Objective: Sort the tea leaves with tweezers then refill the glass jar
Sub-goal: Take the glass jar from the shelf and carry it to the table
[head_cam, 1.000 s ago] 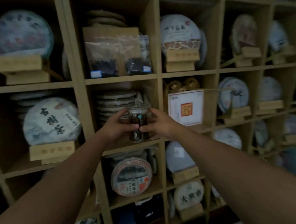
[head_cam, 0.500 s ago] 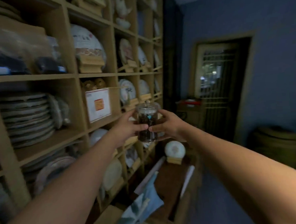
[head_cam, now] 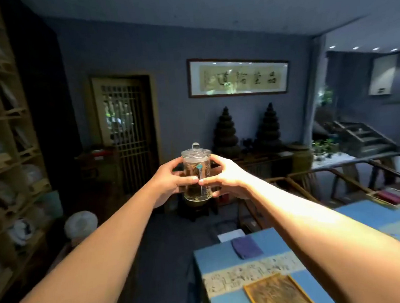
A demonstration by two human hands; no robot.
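Observation:
A clear glass jar with a knobbed glass lid is held upright in the air at chest height, in the middle of the view. Dark tea leaves fill its lower part. My left hand wraps its left side and my right hand wraps its right side, thumbs meeting across the front. No tweezers are in view.
A table with a blue cloth stands at lower right, carrying a folded purple cloth and a yellow-framed tray. Wooden shelves of tea cakes run along the left. A lattice door and a dark sideboard stand ahead.
I have turned right, away from the shelves, carrying the jar in both hands; the room and the blue table have come into view.

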